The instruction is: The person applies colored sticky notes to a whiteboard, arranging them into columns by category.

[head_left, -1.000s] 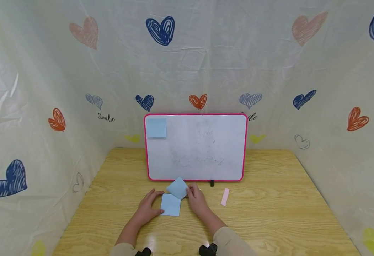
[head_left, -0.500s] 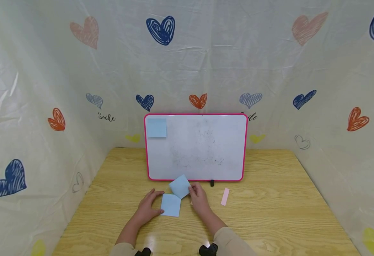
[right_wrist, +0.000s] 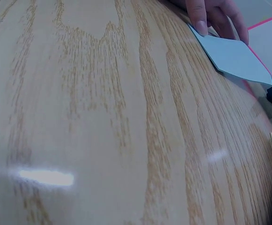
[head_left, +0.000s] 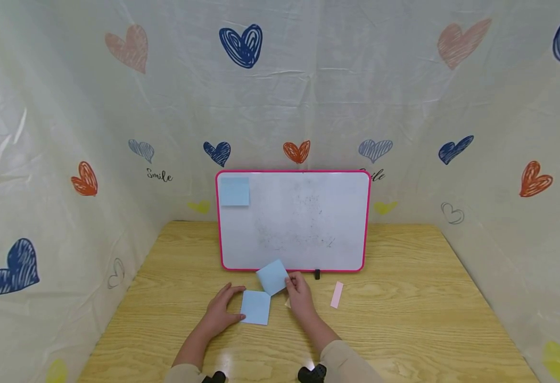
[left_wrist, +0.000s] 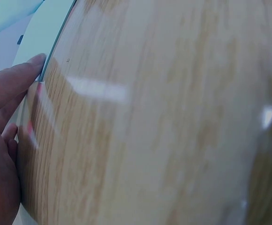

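Note:
A pad of light blue sticky notes (head_left: 255, 307) lies on the table in the head view. My left hand (head_left: 221, 308) holds it at its left side, thumb at the near corner and a fingertip at the far one. The left wrist view shows the thumb (left_wrist: 36, 60) at the pad's edge. My right hand (head_left: 300, 295) pinches a single blue sticky note (head_left: 272, 276) by its right edge. That note is tilted, and its lowest corner meets the pad's far right corner. Part of the pad (right_wrist: 236, 58) also shows in the right wrist view.
A pink-framed whiteboard (head_left: 299, 229) stands behind the hands, with another blue sticky note (head_left: 235, 191) at its upper left. A black piece (head_left: 316, 274) sits at its lower edge. Right of my right hand lies a pink strip (head_left: 337, 295). A small beige piece (head_left: 287, 303) peeks out beside that hand.
My right hand has shifted slightly to the right with the pinched note, which has moved up and right and turned a little. The left hand and the pad have stayed nearly still.

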Motion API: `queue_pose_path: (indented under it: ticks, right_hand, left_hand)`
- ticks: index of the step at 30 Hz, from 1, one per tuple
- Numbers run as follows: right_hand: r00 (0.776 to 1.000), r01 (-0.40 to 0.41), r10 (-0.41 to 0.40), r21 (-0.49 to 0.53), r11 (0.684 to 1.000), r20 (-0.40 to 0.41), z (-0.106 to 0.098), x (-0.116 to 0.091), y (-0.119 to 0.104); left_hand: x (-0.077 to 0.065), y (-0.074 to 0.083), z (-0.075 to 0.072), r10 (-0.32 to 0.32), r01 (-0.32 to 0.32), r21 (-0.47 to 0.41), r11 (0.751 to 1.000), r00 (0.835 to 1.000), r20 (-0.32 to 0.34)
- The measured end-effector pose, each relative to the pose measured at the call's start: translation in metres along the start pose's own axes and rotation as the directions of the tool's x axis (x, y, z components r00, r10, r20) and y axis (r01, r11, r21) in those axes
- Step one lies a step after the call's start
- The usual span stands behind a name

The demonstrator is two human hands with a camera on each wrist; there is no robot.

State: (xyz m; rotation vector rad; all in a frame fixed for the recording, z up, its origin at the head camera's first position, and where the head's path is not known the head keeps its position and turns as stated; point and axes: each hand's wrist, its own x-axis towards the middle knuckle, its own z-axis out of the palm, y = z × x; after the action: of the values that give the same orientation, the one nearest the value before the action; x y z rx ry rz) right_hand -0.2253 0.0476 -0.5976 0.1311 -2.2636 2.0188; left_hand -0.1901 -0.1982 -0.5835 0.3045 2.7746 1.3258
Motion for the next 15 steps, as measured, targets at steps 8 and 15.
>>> queue_pose_path:
  ticks: [8, 15]
  right_hand:
    - [0.998, -0.035, 0.031, 0.088, 0.995, 0.046, -0.004, -0.005, -0.019]
    - [0.997, -0.053, 0.047, 0.102, 0.993, 0.06, -0.007, -0.01, -0.038]
  left_hand:
    - [0.0, -0.001, 0.0, 0.002, -0.002, 0.0, 1.0, 1.0, 0.004]
    - [0.0, -0.002, 0.001, 0.01, -0.01, 0.011, 1.0, 1.0, -0.002]
